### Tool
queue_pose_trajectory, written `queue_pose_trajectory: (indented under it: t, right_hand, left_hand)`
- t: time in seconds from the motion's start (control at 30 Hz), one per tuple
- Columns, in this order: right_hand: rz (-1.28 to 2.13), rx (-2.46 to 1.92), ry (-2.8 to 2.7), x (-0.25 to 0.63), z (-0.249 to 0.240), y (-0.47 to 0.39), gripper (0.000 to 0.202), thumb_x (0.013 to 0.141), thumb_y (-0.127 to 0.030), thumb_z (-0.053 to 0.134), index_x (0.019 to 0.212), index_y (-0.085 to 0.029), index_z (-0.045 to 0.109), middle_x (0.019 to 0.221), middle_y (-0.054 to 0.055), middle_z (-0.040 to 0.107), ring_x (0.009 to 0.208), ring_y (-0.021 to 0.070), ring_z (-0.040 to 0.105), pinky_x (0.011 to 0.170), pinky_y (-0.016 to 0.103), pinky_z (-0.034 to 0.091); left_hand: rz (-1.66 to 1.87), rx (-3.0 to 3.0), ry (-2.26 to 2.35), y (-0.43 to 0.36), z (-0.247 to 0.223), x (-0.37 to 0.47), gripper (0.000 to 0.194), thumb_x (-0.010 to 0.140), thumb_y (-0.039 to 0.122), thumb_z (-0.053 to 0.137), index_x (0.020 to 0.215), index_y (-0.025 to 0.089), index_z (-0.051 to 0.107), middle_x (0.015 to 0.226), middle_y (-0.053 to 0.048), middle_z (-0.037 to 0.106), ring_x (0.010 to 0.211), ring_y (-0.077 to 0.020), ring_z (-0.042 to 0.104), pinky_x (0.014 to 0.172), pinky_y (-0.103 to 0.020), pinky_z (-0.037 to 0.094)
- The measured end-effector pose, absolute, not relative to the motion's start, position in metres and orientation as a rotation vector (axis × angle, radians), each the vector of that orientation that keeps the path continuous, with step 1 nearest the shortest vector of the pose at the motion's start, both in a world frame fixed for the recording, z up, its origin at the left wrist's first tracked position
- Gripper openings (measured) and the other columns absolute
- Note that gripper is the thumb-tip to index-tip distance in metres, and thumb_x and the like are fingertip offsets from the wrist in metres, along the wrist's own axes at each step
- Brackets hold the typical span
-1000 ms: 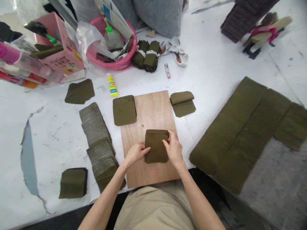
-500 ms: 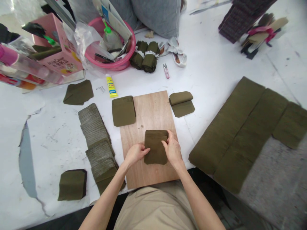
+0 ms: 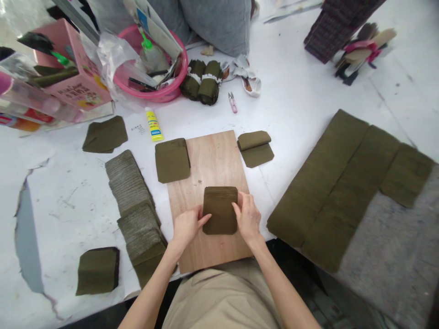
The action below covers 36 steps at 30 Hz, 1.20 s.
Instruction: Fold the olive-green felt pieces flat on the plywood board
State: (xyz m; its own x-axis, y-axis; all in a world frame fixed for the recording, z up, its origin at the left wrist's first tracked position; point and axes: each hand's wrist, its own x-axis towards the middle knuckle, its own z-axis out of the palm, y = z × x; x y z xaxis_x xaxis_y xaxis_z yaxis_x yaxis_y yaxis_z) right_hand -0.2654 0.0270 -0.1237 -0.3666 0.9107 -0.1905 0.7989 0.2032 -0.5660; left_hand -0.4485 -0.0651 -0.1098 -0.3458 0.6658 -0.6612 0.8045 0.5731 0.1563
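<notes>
Between my hands is a small stack of olive fabric pieces (image 3: 220, 214), with several layered edges showing along its top. It sits over a wooden board (image 3: 209, 157). My left hand (image 3: 187, 227) grips the left edge, thumb on top and fingers mostly hidden beneath. On the opposite side, my right hand (image 3: 248, 216) is closed on the right edge, its thumb on the fabric. Another stack of olive pieces (image 3: 172, 161) overlaps the board's upper left corner. Just past the upper right corner lies a folded olive piece (image 3: 255, 148).
Left of the board runs an overlapping row of olive pieces (image 3: 133, 196); another stack (image 3: 98, 270) lies near the table's front edge. Large olive panels (image 3: 329, 187) cover the right side. Behind are a yellow tube (image 3: 154, 124), thread snips (image 3: 232, 103) and a pink basin (image 3: 151, 93).
The stack's layers look more evenly lined up, and its lower edge is straighter. My right fingers have slid from the top right corner down along the side. The view has shifted slightly.
</notes>
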Motion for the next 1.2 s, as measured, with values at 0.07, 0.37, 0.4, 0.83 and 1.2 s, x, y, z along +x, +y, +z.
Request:
queue_pose_trajectory:
  t: [0.07, 0.37, 0.4, 0.83, 1.2]
  right_hand:
    - [0.887, -1.6, -2.328, -0.261, -0.123, 0.024, 0.022, 0.091, -0.023, 0.048, 0.112, -0.021, 0.054, 0.105, 0.008, 0.057, 0.096, 0.0212, 0.057, 0.079, 0.033, 0.049]
    - [0.955, -1.477, -2.417, -0.255, -0.125, 0.023, 0.018, 0.088, -0.017, 0.051, 0.103, -0.023, 0.059, 0.102, 0.006, 0.055, 0.093, 0.0202, 0.054, 0.079, 0.033, 0.047]
    - [0.973, -1.48, -2.386, -0.256, -0.126, 0.025, 0.017, 0.089, -0.017, 0.05, 0.102, -0.023, 0.059, 0.101, 0.005, 0.056, 0.093, 0.0198, 0.055, 0.079, 0.033, 0.047]
    - [0.898, -1.553, -2.375, -0.277, -0.135, 0.061, 0.012, 0.087, -0.02, 0.053, 0.098, -0.022, 0.056, 0.097, 0.005, 0.058, 0.09, 0.0199, 0.056, 0.074, 0.031, 0.046]
    - [0.919, -1.461, -2.475, -0.279, -0.132, 0.067, 0.006, 0.084, -0.017, 0.054, 0.081, -0.022, 0.055, 0.085, 0.002, 0.057, 0.078, 0.0176, 0.054, 0.067, 0.029, 0.04]
  left_hand:
    - [-0.19, 1.239, 2.207, -0.066, -0.108, -0.446, 0.035, 0.088, 0.053, 0.047, 0.083, 0.02, 0.058, 0.07, -0.002, 0.064, 0.064, -0.018, 0.059, 0.056, -0.026, 0.034]
    - [0.355, 1.854, 2.161, -0.076, -0.142, -0.43, 0.019, 0.09, 0.027, 0.05, 0.103, 0.017, 0.06, 0.101, -0.01, 0.059, 0.095, -0.0227, 0.055, 0.084, -0.035, 0.046]
    - [0.369, 1.853, 2.17, -0.077, -0.145, -0.43, 0.019, 0.09, 0.026, 0.051, 0.104, 0.017, 0.06, 0.101, -0.01, 0.059, 0.095, -0.0229, 0.055, 0.084, -0.036, 0.046]
    - [0.47, 1.836, 2.218, -0.084, -0.154, -0.429, 0.02, 0.088, 0.025, 0.054, 0.105, 0.018, 0.06, 0.101, -0.009, 0.058, 0.095, -0.0231, 0.054, 0.083, -0.037, 0.045]
    - [0.489, 1.797, 2.21, -0.081, -0.149, -0.43, 0.018, 0.087, 0.026, 0.055, 0.102, 0.018, 0.06, 0.1, -0.009, 0.058, 0.095, -0.0229, 0.054, 0.084, -0.037, 0.047]
